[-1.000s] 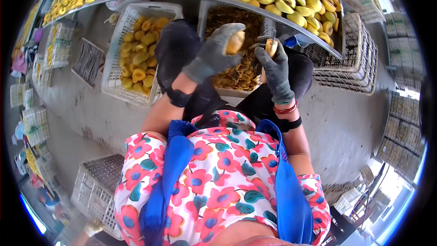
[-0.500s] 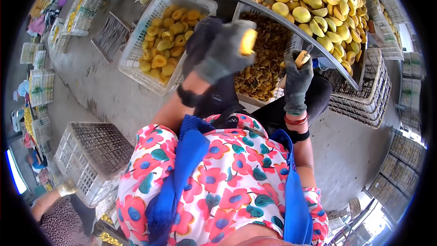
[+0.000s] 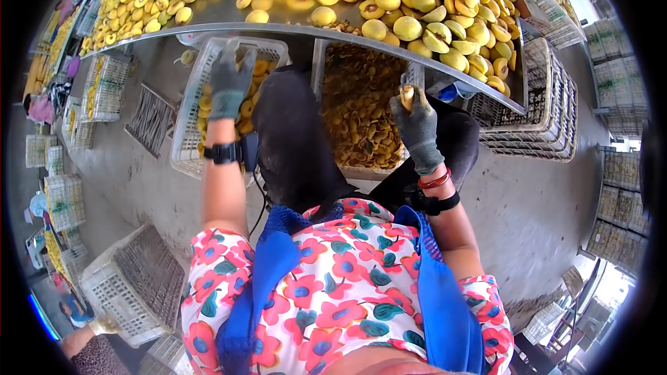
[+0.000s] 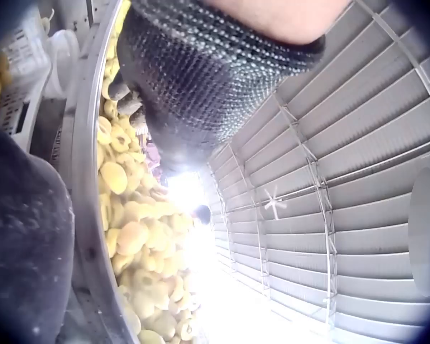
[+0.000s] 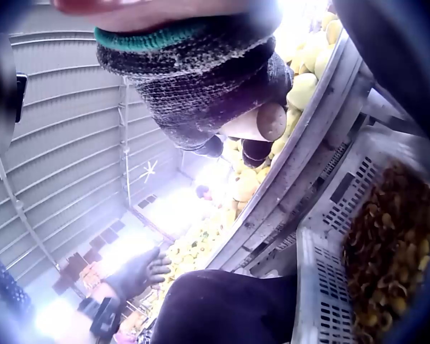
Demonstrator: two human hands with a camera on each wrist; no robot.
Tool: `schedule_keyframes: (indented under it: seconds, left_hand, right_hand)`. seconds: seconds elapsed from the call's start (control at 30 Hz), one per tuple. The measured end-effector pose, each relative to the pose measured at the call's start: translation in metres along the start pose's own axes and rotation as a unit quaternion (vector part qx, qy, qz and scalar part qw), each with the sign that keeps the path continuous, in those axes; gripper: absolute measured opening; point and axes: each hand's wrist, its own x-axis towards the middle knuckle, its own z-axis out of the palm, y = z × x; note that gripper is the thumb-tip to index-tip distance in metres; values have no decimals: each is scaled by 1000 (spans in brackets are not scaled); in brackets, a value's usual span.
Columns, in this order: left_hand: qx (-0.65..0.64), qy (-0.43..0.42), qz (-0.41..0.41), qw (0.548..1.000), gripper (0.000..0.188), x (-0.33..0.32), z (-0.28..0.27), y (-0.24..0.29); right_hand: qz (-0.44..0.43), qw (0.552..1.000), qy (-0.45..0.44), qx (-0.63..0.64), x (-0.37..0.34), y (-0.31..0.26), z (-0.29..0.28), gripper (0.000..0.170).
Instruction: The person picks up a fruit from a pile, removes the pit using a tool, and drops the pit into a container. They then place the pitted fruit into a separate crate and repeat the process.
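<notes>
The gloved left hand (image 3: 231, 82) is over the white crate (image 3: 186, 128) of pitted yellow fruit halves (image 3: 247, 110), fingers spread and holding nothing. Its glove (image 4: 193, 86) fills the top of the left wrist view, and the right wrist view shows the same left hand (image 5: 137, 275) with fingers apart. The gloved right hand (image 3: 418, 128) grips a tool by its pale handle (image 3: 407, 97), above the right side of a crate of brown scraps (image 3: 363, 114). In the right wrist view the handle's round end (image 5: 271, 122) sticks out of the right glove (image 5: 201, 97); the tool's tip is unclear.
A metal table with a raised edge (image 3: 292, 28) spans the front, heaped with yellow fruit halves (image 3: 445, 10). Stacked crates (image 3: 556, 107) stand right, an upturned crate (image 3: 135, 285) lower left, and a slatted rack (image 3: 149, 119) on the left floor. Another person's arm (image 3: 80, 339) shows lower left.
My left hand has moved left from above the scraps to the fruit crate, and the fruit piece it held is gone from it. The right hand still grips the tool. The head view has shifted.
</notes>
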Motion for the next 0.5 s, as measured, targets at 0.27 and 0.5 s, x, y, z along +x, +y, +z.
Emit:
schedule_keyframes:
  seconds: [0.27,0.5]
  left_hand:
    - [31,-266,-267,926,67,140,161,-6]
    - [36,-234,-320,917,77,142,196,10]
  right_hand:
    - [31,998,-32,32,-11,-2,11,26]
    - [54,997,-53,26,-19,11,18,27]
